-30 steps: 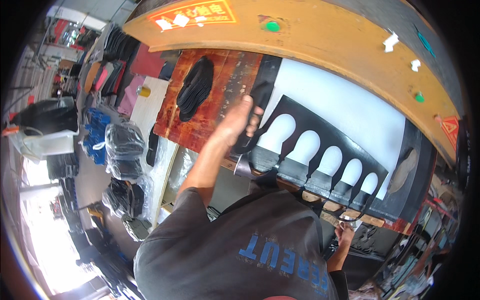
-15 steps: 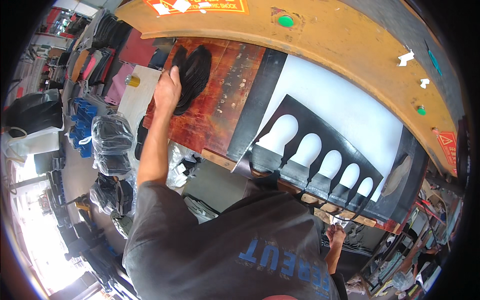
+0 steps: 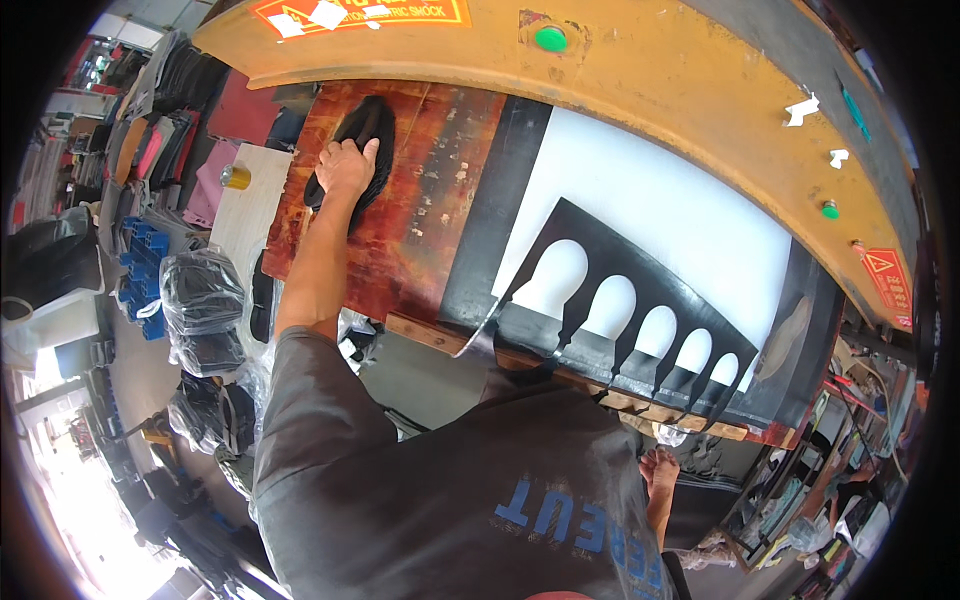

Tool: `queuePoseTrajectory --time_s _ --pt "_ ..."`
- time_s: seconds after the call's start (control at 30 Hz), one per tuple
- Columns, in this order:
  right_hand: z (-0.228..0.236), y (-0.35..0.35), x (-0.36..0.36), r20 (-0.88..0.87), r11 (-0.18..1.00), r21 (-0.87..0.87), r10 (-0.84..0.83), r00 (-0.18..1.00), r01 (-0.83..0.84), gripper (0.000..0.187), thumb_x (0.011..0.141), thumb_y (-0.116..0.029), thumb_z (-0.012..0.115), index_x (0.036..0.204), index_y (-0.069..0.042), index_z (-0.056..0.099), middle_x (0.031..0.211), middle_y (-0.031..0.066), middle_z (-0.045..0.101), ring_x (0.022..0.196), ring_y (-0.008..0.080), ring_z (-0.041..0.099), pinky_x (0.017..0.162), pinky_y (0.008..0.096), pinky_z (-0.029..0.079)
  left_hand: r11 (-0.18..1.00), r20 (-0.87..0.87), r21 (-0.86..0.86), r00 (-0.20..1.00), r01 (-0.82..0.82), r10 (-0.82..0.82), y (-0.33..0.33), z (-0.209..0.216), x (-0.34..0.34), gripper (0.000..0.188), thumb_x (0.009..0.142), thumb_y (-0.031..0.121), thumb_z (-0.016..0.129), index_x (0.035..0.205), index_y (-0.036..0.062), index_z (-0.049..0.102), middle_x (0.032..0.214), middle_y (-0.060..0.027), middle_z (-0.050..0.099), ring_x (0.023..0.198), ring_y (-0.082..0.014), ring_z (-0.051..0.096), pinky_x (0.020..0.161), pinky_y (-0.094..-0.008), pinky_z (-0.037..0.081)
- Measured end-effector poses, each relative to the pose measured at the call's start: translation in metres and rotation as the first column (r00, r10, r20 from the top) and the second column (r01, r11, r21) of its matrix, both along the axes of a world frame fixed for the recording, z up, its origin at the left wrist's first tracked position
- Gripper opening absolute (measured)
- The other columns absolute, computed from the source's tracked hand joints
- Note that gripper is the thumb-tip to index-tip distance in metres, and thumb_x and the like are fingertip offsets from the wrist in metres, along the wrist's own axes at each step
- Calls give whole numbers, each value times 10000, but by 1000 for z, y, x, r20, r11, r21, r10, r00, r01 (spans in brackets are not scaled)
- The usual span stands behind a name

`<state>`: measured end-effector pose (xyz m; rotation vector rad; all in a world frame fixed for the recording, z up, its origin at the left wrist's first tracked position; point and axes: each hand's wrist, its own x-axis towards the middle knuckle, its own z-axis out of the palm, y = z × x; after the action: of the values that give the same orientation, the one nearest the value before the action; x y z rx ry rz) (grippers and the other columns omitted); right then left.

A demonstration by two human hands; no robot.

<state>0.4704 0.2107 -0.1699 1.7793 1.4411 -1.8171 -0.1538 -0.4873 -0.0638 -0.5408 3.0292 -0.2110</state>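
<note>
My left hand (image 3: 347, 165) lies on top of a stack of thin black sole-shaped pieces (image 3: 374, 122), its thumb and fingers apart. The stack rests on the worn red-brown board (image 3: 405, 260) at the left. My right hand (image 3: 658, 468) is low beside my shirt, its fingers curled closed; what they hold, if anything, is hidden. Nearest to that hand, a bit of clear plastic (image 3: 671, 435) shows below the table edge. A black sheet (image 3: 572, 226) with several rounded cut-outs lies on the white cutting surface (image 3: 640, 180), and its strips overhang the front edge.
A yellow machine beam (image 3: 650, 75) with green buttons (image 3: 551, 39) spans the far side. A yellow roll (image 3: 236, 177) sits on a pale board (image 3: 256, 208) at left. Plastic-wrapped bundles (image 3: 205, 305) and a blue plastic piece (image 3: 146, 265) stand beyond it. Crowded shelves (image 3: 810, 470) are at right.
My left hand has moved from the left side of the black pieces to on top of them. The pieces, fanned in two groups before, now lie as one stack. My right hand stays low.
</note>
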Motion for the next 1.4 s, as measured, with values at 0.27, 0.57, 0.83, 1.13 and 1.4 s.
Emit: queuePoseTrajectory --time_s 0.27,0.57,0.83,1.13,1.4 --pt "4 -21 -2 58 985 -1 171 984 -171 129 1032 -274 671 1009 -148 662 867 -3 687 721 167 701 606 349 586 994 69 105 998 2 -9 -33 0 -17 741 1074 689 390 1374 80 688 1495 -236 586 1364 -473 574 1103 -590 488" --pt "9 -16 -31 59 989 44 139 989 -142 208 1025 -289 699 1104 -106 643 946 47 711 788 167 724 636 341 618 976 -177 186 974 -111 145 -49 -18 -22 767 1114 620 312 1175 -32 712 1231 -313 724 1177 -480 694 1020 -560 534" --pt "4 -16 -34 114 990 -4 141 984 -141 144 1040 -298 676 1029 -156 658 898 -11 706 758 122 710 639 318 596 995 -135 100 991 32 -18 -35 -13 -11 690 1117 578 368 1177 -9 725 1189 -294 736 1171 -485 691 1016 -556 535" --pt "-6 -42 -23 58 992 -44 116 992 -114 146 1019 -303 695 1020 -162 659 901 -19 708 754 129 712 626 300 576 977 -159 204 987 69 -36 -33 -12 76 696 1118 571 372 1115 -40 706 1079 -335 728 1025 -527 701 936 -596 536" --pt "1 -36 -15 68 995 -48 91 994 -88 158 1010 -312 716 1025 -163 663 897 -16 707 760 141 719 628 297 569 993 -161 72 981 -95 106 -84 52 53 801 1096 671 292 1130 -10 712 1116 -325 741 1098 -507 698 969 -578 534"
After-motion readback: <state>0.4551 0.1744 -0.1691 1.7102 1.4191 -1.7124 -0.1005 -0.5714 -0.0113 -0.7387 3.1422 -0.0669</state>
